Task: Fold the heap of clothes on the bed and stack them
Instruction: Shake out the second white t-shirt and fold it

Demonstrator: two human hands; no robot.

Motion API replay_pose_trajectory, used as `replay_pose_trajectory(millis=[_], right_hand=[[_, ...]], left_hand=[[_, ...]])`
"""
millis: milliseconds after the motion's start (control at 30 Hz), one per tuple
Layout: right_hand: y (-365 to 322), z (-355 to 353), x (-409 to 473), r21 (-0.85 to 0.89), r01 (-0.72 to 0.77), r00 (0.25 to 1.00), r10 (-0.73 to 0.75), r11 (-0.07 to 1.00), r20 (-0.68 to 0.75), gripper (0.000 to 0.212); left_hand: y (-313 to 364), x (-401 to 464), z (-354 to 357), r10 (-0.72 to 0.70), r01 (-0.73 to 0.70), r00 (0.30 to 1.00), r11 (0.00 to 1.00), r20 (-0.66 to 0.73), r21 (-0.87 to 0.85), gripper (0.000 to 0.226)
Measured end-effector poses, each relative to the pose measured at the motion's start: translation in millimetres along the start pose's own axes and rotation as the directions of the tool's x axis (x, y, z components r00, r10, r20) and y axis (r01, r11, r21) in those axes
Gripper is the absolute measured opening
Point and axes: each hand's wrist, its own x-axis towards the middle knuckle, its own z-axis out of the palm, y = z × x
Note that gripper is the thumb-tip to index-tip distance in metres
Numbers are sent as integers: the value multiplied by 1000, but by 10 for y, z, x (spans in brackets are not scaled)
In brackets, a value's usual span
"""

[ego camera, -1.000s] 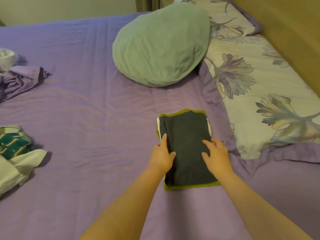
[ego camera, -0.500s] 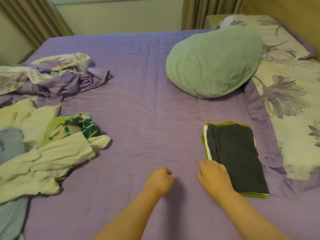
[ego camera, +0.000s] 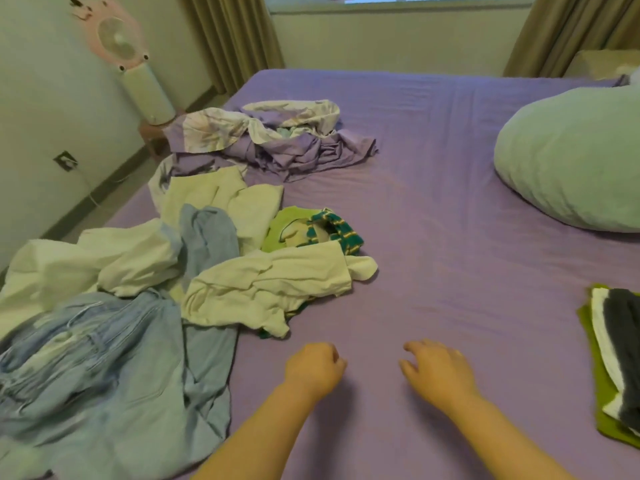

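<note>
Now both hands have left the folded stack of dark grey, white and green clothes point(ego camera: 613, 358), at three o'clock. Left hand point(ego camera: 313, 368) curls empty; right hand point(ego camera: 438, 370) hangs relaxed, holding nothing. Crumpled white and blue clothes heap point(ego camera: 145, 292) fills nine o'clock on the purple bedsheet point(ego camera: 450, 237).

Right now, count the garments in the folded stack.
3 show: a dark grey garment on top, a white one under it, a green one at the bottom, at the bed's right edge; the frame cuts the stack, so more may hide.

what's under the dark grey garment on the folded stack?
Under the dark grey garment: a white folded piece, then a green one at the bottom. Anything between them is covered.
</note>
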Motion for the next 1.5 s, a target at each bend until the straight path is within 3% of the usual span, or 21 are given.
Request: replay_pose_trajectory(millis=[300, 467, 567, 700, 767, 833, 900, 967, 1067, 1133, 1267, 1400, 1500], right_hand=[[-1354, -53, 570, -6, 112, 994, -112, 994, -16, 42], [-1846, -112, 911, -13, 175, 981, -176, 984, -86, 44], [-2077, -134, 1132, 5, 220, 968, -217, 976, -125, 47], [-2276, -97, 1399, 1, 251, 964, -249, 968, -97, 64], [-2306, -57, 1467, 32, 248, 969, -247, 968, -24, 75], [-2307, 13, 1491, 84, 234, 971, -237, 969, 30, 80], [-2295, 53, 1466, 200, 245, 969, -248, 948, -14, 81], [-2304, 17, 1385, 410, 307, 952, -273, 859, -140, 78], [-2376, -177, 1184, 696, 347, 938, -246, 628, -246, 77], [-2415, -324, 1028, 792, 328, 945, -194, 515, -264, 82], [-2410, -701, 679, 868, 344, 936, -58, 358, -347, 88], [-2200, -1189, 275, 812, 409, 876, 71, 417, -478, 69], [-1853, -1628, -48, 787, 422, 827, 165, 450, -538, 42]], left_hand=[[-1275, 210, -598, -46, 33, 986, 996, -157, -85, 35], [-1748, 555, -938, 18, -16, 931, 1000, -366, 10, 36], [-1955, 770, -1091, -2, 53, 902, 993, -432, 107, 41], [-2172, 1051, -1139, -156, 200, 917, 976, -368, 85, 63], [-2210, 1091, -1146, -230, 250, 915, 968, -332, 19, 56], [-2216, 1090, -1141, -171, 172, 915, 985, -365, -29, 31], [-2151, 1002, -1186, -70, -6, 931, 978, -359, -207, 20], [-2029, 899, -1294, 4, -143, 936, 918, -352, -371, 18], [-1760, 758, -1560, 57, -265, 928, 795, -368, -546, 26], [-1516, 634, -1776, 55, -299, 929, 690, -365, -659, 22], [-988, 303, -2179, 38, -267, 958, 466, -283, -844, 41], [-461, -183, -2509, 155, -249, 965, 300, -210, -921, 31], [-82, -573, -2734, 222, -261, 953, 266, -205, -928, 41]])
